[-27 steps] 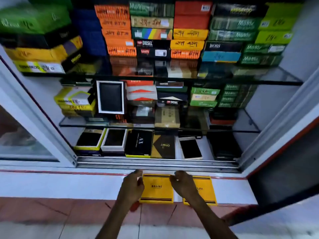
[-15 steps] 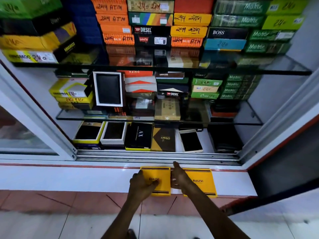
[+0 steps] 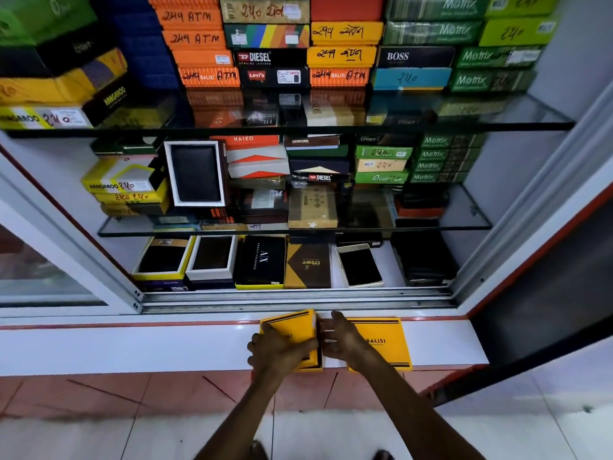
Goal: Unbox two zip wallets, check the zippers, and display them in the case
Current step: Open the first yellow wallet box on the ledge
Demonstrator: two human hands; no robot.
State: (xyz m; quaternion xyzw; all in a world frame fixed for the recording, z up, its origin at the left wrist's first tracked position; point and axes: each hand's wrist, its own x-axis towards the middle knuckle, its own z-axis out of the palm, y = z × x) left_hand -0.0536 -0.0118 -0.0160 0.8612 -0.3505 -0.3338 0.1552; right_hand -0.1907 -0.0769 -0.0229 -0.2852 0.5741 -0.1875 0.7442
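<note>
Tilted up now at its far edge, the left yellow BALISI cardboard box (image 3: pixel 292 330) sits on the white ledge (image 3: pixel 132 346) before the open glass-shelved display case (image 3: pixel 517 122), left hand (image 3: pixel 278 353) fingers clamping it. Right hand (image 3: pixel 341 340) fingers spread loosely, touching its side, over the second flat yellow box (image 3: pixel 384 343).

Left yellow box (image 3: pixel 292 330), flat on white ledge (image 3: pixel 132 346) before, now tilted up at far edge. Left hand (image 3: pixel 282 351) slid from box's left side onto lid. Right hand (image 3: pixel 341 340) opened, fingers spread beside box's right edge.
</note>
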